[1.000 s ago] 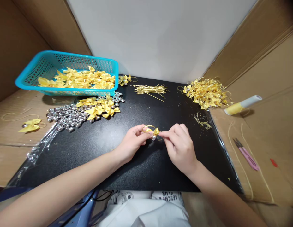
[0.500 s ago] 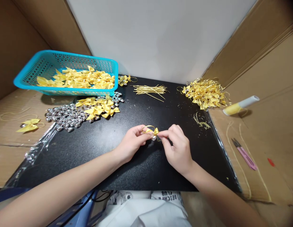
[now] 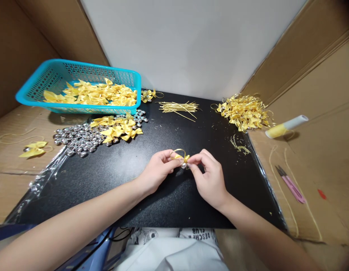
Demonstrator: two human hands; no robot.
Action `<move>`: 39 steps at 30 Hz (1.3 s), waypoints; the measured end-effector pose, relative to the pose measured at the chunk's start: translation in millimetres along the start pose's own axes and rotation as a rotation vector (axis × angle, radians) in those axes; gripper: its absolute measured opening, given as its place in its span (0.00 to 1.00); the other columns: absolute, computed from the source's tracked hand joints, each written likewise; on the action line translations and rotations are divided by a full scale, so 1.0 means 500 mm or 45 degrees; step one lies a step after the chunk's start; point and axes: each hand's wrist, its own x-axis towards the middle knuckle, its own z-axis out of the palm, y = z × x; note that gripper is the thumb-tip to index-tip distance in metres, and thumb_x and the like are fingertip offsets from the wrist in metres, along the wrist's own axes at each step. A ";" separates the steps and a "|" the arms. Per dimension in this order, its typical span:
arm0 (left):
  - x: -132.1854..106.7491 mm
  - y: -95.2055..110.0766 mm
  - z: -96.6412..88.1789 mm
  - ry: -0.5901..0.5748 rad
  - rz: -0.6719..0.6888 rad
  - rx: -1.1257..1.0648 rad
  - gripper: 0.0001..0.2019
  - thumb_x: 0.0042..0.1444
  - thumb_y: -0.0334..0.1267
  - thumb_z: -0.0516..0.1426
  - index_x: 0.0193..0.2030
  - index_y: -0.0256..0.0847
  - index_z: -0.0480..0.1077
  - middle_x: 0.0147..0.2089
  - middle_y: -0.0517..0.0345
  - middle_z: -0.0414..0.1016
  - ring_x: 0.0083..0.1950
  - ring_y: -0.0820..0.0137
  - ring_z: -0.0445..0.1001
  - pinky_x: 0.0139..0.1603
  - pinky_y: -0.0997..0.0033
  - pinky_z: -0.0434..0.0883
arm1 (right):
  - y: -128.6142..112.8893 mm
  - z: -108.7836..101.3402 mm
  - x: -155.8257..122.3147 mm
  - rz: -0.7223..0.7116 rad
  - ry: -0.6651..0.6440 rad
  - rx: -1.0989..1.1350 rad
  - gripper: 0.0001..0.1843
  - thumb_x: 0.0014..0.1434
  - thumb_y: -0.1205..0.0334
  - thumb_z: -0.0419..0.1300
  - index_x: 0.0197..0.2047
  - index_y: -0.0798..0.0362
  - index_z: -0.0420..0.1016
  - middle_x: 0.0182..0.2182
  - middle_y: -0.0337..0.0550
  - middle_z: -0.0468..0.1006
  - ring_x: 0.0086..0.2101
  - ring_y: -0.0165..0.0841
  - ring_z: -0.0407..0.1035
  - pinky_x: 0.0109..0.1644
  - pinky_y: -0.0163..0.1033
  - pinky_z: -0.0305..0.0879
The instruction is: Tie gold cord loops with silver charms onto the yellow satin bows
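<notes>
Between my two hands, over the middle of the black table, is a small yellow ribbon bow (image 3: 186, 158) with a gold cord loop standing above it. A silver bell-like bead (image 3: 184, 165) hangs just under the bow. My left hand (image 3: 160, 167) is closed, pinching the bow's left side between thumb and forefinger. From the right, my right hand (image 3: 208, 175) pinches at the bow's right side with thumb and forefinger; its fingertips cover part of the bow and cord there.
A blue basket (image 3: 92, 109) of yellow bows stands at back left, silver beads (image 3: 78, 139) and loose bows (image 3: 120, 130) before it. Gold cords (image 3: 178, 107) lie at the back. Finished-looking bows (image 3: 245, 113) are heaped right, near cord scraps (image 3: 240, 145), a roll (image 3: 287, 126) and pink snips (image 3: 291, 186).
My right hand's fingers have shifted and curled closer against the bow. The cord loop stands a little more upright. My left hand keeps its pinch in nearly the same place.
</notes>
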 end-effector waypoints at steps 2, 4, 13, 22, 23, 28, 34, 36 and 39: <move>0.002 -0.001 0.000 0.008 -0.005 -0.009 0.12 0.43 0.39 0.65 0.25 0.37 0.66 0.23 0.66 0.69 0.23 0.81 0.59 0.25 0.79 0.54 | 0.001 0.001 0.002 0.118 -0.006 0.125 0.05 0.58 0.71 0.58 0.34 0.51 0.69 0.29 0.37 0.71 0.31 0.30 0.68 0.36 0.36 0.66; 0.002 -0.001 0.000 0.009 -0.004 -0.001 0.12 0.43 0.40 0.65 0.25 0.37 0.66 0.23 0.66 0.69 0.23 0.80 0.59 0.25 0.79 0.53 | 0.001 0.001 0.007 0.222 -0.015 0.236 0.05 0.56 0.69 0.59 0.33 0.51 0.66 0.28 0.35 0.70 0.29 0.29 0.67 0.35 0.35 0.65; 0.001 0.003 -0.005 -0.019 -0.017 -0.006 0.11 0.44 0.40 0.65 0.24 0.38 0.67 0.22 0.66 0.69 0.23 0.80 0.59 0.25 0.78 0.53 | 0.011 -0.007 0.022 0.509 -0.134 0.556 0.10 0.49 0.61 0.66 0.29 0.51 0.68 0.24 0.34 0.71 0.25 0.28 0.66 0.30 0.34 0.67; -0.004 0.023 0.000 0.016 0.077 0.107 0.12 0.42 0.39 0.65 0.22 0.39 0.66 0.22 0.64 0.71 0.24 0.77 0.64 0.27 0.76 0.59 | 0.027 -0.002 0.016 0.539 -0.151 0.483 0.07 0.48 0.61 0.68 0.30 0.53 0.77 0.29 0.43 0.81 0.31 0.34 0.75 0.40 0.41 0.73; -0.004 0.025 0.000 0.011 0.087 0.133 0.12 0.42 0.39 0.65 0.22 0.39 0.66 0.22 0.64 0.72 0.24 0.77 0.65 0.28 0.76 0.60 | 0.028 -0.001 0.015 0.520 -0.147 0.448 0.06 0.49 0.61 0.68 0.30 0.53 0.76 0.29 0.43 0.81 0.31 0.34 0.75 0.40 0.41 0.73; -0.002 0.023 -0.007 0.005 0.130 0.313 0.11 0.44 0.40 0.65 0.23 0.38 0.67 0.25 0.61 0.75 0.26 0.75 0.69 0.29 0.76 0.63 | 0.040 0.011 0.009 0.450 -0.118 0.429 0.11 0.49 0.65 0.66 0.35 0.51 0.68 0.30 0.38 0.79 0.31 0.32 0.76 0.39 0.38 0.73; -0.001 0.013 -0.015 -0.019 0.253 0.582 0.09 0.47 0.39 0.63 0.24 0.37 0.69 0.26 0.58 0.76 0.27 0.73 0.70 0.28 0.76 0.63 | 0.057 0.023 0.000 0.384 -0.142 0.370 0.13 0.51 0.67 0.63 0.37 0.50 0.64 0.30 0.36 0.76 0.31 0.31 0.76 0.39 0.37 0.74; 0.001 0.008 -0.019 -0.022 0.274 0.656 0.09 0.48 0.39 0.62 0.25 0.37 0.70 0.26 0.57 0.78 0.28 0.73 0.70 0.29 0.76 0.64 | 0.060 0.025 -0.001 0.372 -0.149 0.355 0.12 0.51 0.67 0.63 0.37 0.50 0.64 0.30 0.36 0.76 0.31 0.31 0.76 0.39 0.37 0.74; 0.005 0.001 -0.023 -0.032 0.290 0.695 0.08 0.49 0.39 0.62 0.25 0.38 0.71 0.26 0.57 0.78 0.29 0.71 0.72 0.31 0.75 0.66 | 0.061 0.025 -0.003 0.360 -0.155 0.345 0.11 0.53 0.66 0.63 0.36 0.50 0.63 0.31 0.37 0.76 0.32 0.32 0.77 0.39 0.38 0.75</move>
